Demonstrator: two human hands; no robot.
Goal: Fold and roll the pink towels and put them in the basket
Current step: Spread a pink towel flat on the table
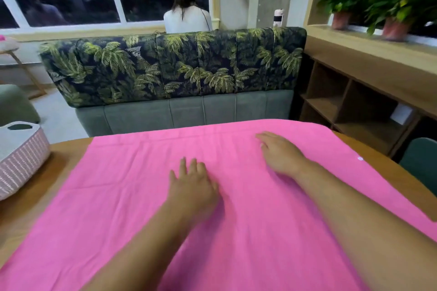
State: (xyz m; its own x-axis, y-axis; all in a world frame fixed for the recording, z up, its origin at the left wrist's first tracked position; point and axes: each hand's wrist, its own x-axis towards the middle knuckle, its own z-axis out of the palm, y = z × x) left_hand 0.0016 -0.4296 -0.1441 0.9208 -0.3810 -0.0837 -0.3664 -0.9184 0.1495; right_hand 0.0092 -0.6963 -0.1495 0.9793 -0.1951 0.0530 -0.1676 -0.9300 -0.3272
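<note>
A large pink towel (pixel 113 186) lies spread flat over most of the wooden table (pixel 63 153), with a few light creases. My left hand (pixel 192 184) rests palm down on the towel near its middle, fingers straight. My right hand (pixel 280 153) lies flat on the towel farther back and to the right, fingers stretched toward the far edge. A woven pink-and-white basket (pixel 21 163) with a white rim stands at the table's left edge, apart from the towel.
A sofa (pixel 175 71) with a palm-leaf cover stands just beyond the table, and a person (pixel 186 16) sits behind it facing the window. Wooden shelving (pixel 350 101) and potted plants (pixel 392 2) are at the right. A green chair (pixel 421 163) sits by the table's right edge.
</note>
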